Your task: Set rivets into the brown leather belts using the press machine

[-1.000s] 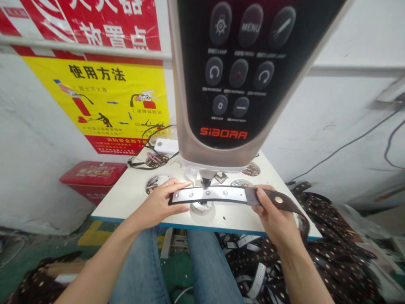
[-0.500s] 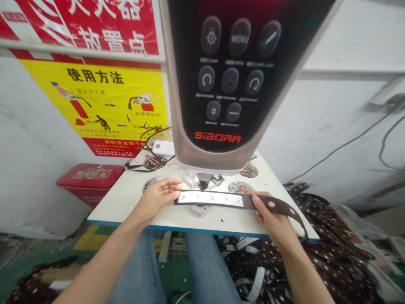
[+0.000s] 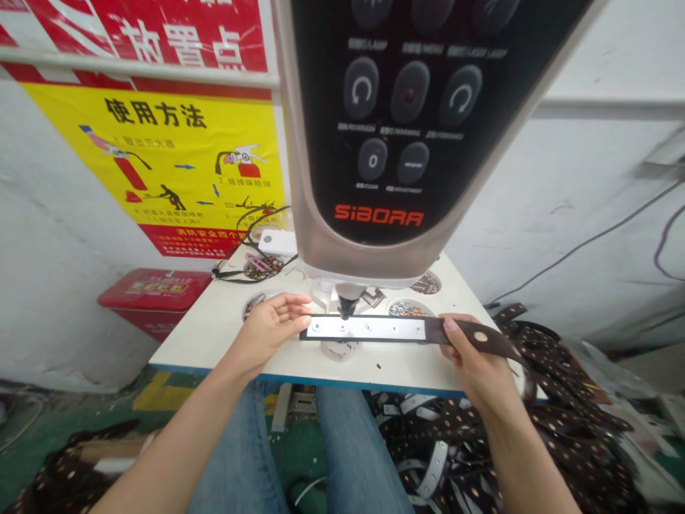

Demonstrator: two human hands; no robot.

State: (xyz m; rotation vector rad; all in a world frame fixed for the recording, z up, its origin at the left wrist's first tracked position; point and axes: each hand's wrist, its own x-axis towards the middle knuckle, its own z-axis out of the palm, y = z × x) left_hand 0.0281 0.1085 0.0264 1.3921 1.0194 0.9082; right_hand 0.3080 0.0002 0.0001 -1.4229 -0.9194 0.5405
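A dark brown strap (image 3: 436, 330) stretches between my two hands, just in front of the machine's tool tip (image 3: 347, 307). Along its left part lies a flat white plate (image 3: 382, 328) with several small round fittings; a fitting left of the plate's middle is close to the tip. My left hand (image 3: 272, 328) pinches the strap's left end between thumb and fingers. Right of the plate, my right hand (image 3: 474, 357) grips the strap, thumb on top, and its free part, with a light round stud, bends down past the table's right edge.
The machine head (image 3: 369, 260) stands over a white table (image 3: 214, 343) with a blue front edge. Cups of small metal parts (image 3: 409, 308) are set into the tabletop. A pile of studded straps (image 3: 567, 428) lies at lower right. A red bin (image 3: 153, 293) is at left.
Both hands and the strap have shifted slightly to the right, bringing a fitting nearer the tool tip. The camera view has tilted a little, and both grips are kept.
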